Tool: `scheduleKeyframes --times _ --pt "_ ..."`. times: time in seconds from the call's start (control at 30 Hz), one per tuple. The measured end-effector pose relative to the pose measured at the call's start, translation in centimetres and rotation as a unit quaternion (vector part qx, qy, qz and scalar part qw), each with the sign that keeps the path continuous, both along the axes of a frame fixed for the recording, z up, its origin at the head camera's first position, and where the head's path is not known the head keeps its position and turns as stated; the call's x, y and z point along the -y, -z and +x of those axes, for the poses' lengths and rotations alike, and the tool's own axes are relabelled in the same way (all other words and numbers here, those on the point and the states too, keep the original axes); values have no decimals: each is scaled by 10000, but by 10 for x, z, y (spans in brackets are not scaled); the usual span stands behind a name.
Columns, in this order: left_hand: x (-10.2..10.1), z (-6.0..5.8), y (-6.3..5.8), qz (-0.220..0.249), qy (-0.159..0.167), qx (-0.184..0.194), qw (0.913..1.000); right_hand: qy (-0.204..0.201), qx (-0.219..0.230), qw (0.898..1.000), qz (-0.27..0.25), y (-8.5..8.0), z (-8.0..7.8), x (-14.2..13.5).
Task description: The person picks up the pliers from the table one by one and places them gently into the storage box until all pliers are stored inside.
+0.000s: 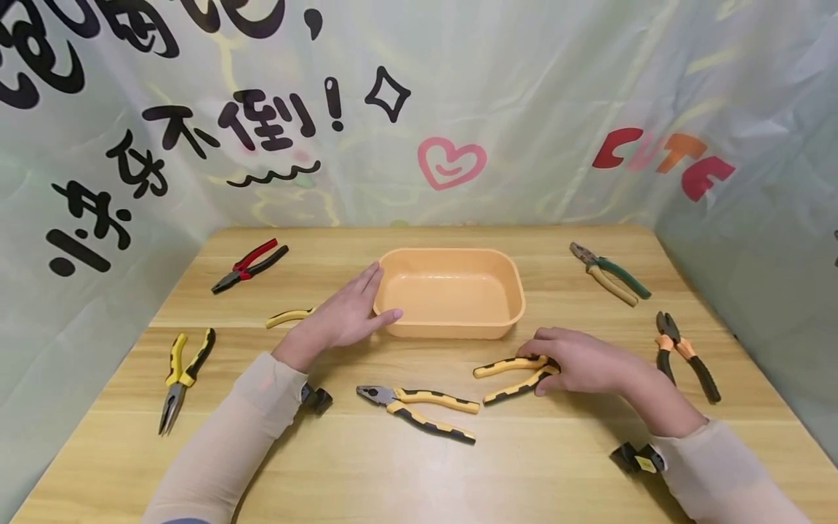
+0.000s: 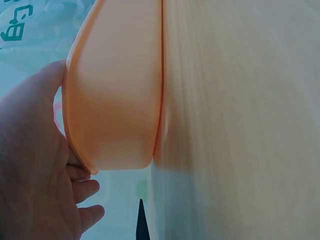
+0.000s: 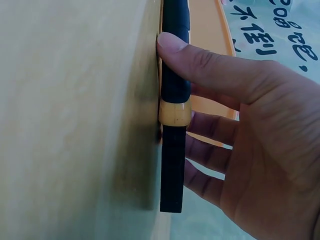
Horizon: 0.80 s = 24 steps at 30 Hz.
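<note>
An orange plastic basin (image 1: pixel 452 329) stands at the middle of the wooden table. My left hand (image 1: pixel 343 309) rests on its left side, the fingers extended along the rim and the thumb over the front corner; the left wrist view shows the basin (image 2: pixel 115 95) side-on beside the palm. To the right and in front of the basin, my right hand (image 1: pixel 583 362) grips yellow-and-black pliers (image 1: pixel 504 367) near the pivot, thumb on one side and fingers on the other. Their handles point left; the hand hides their head in the head view. Combination pliers (image 1: pixel 435 399) lie to their left.
Red-and-black pliers (image 1: pixel 252 268), yellow-handled long-nose pliers (image 1: pixel 177 378) and a partly hidden yellow-handled tool (image 1: pixel 288 318) lie on the left. Green-and-beige pliers (image 1: pixel 605 273) and orange-and-black pliers (image 1: pixel 684 353) lie on the right. A printed curtain (image 1: pixel 537 145) encloses the table (image 1: pixel 419 487).
</note>
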<state>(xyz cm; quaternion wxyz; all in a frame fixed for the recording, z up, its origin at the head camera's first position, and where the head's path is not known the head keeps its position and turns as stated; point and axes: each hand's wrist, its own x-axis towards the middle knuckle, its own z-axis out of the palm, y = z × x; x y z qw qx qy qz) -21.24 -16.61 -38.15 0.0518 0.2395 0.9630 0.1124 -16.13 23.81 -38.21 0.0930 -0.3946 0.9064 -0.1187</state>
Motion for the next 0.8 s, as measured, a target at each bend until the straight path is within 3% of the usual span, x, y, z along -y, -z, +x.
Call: scheduleKeyframes --times 0.43,0.8 --pt "1 1 6 47 -15 33 10000 77 178 9998 -73 1 -1 -5" --pt "0 -1 3 73 -32 44 10000 150 206 9996 -93 -4 -2 -7"
